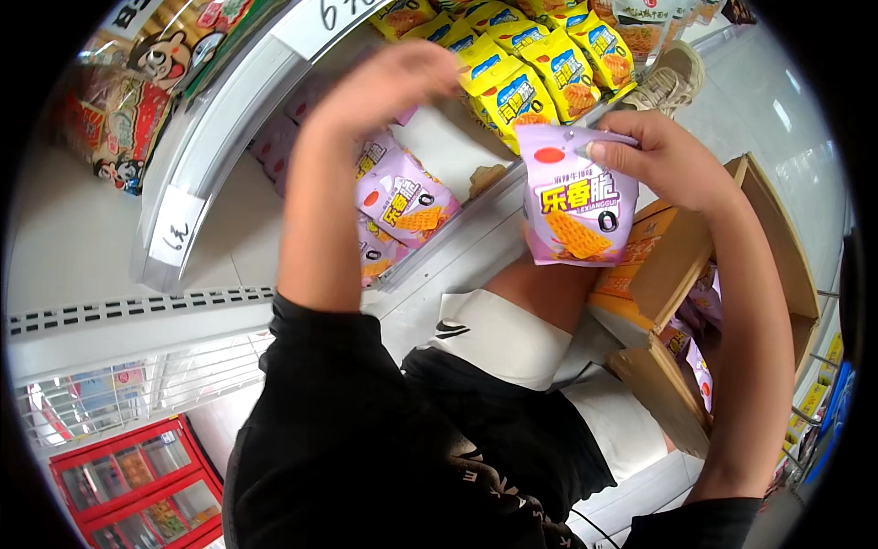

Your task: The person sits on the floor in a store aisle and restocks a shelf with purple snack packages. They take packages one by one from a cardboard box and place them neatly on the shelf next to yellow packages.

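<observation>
My right hand (634, 158) pinches the top edge of a purple snack bag (579, 206), which hangs upright above the shelf's front edge. My left hand (391, 82), blurred, is over the lower shelf with its fingers bent; I see nothing in it. Below and beside my left forearm, more purple snack bags (411, 199) stand on the shelf, partly hidden by the arm. Yellow snack bags (518, 103) fill the shelf section behind my right hand. A small brown piece (487, 180), which I cannot identify, lies at the shelf's front edge.
An open cardboard box (748, 274) holding purple bags stands at the right, partly behind my right forearm. A shoe (669, 82) is at the upper right. A price rail (219, 144) curves along the upper shelf at left, with red-framed glass cabinets (140, 487) at lower left.
</observation>
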A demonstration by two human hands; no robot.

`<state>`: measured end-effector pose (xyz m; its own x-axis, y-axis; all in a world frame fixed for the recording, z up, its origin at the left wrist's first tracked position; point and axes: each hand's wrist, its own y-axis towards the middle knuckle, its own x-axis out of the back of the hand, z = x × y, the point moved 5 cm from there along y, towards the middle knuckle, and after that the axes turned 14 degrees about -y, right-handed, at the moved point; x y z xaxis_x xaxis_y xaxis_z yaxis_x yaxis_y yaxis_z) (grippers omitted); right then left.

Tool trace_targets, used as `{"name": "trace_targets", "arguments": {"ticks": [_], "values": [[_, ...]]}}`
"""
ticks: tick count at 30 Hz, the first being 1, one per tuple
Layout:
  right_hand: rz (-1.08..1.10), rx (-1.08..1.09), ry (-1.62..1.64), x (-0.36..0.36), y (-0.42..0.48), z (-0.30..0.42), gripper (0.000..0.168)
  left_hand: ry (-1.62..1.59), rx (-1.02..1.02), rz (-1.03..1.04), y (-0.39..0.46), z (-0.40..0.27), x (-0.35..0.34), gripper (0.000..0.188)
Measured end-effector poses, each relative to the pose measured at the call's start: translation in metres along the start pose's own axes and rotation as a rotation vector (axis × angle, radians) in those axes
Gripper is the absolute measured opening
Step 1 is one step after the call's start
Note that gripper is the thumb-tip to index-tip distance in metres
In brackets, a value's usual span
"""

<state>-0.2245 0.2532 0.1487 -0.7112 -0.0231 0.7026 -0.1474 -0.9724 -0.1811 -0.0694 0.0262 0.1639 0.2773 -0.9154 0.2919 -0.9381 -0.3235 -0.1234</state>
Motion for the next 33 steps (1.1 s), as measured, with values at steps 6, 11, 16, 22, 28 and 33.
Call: {"name": "trace_targets", "arguments": {"ticks": [6,11,16,22,28,33], "values": [[0.029,-0.035,-0.100,-0.006,0.006,0.000,0.027,1.195,-0.008,-0.443,0.084,0.089,0.174,0.036],[-0.014,-0.014,-0.140,-0.005,0.003,0.008,0.026,1.347,0.136,-0.312,0.093,0.119,0.171,0.036],[0.027,-0.091,-0.173,-0.003,0.004,0.007,0.028,1.563,0.184,-0.117,0.100,0.127,0.163,0.030],[-0.008,-0.061,-0.144,-0.003,0.004,0.008,0.027,1.656,0.175,-0.103,0.118,0.146,0.167,0.026],[-0.050,-0.074,-0.175,-0.002,0.004,0.010,0.024,1.708,0.173,-0.113,0.126,0.154,0.180,0.020],[-0.046,-0.085,-0.202,-0.001,0.004,0.007,0.022,1.451,0.111,-0.332,0.126,0.138,0.177,0.018]]}}
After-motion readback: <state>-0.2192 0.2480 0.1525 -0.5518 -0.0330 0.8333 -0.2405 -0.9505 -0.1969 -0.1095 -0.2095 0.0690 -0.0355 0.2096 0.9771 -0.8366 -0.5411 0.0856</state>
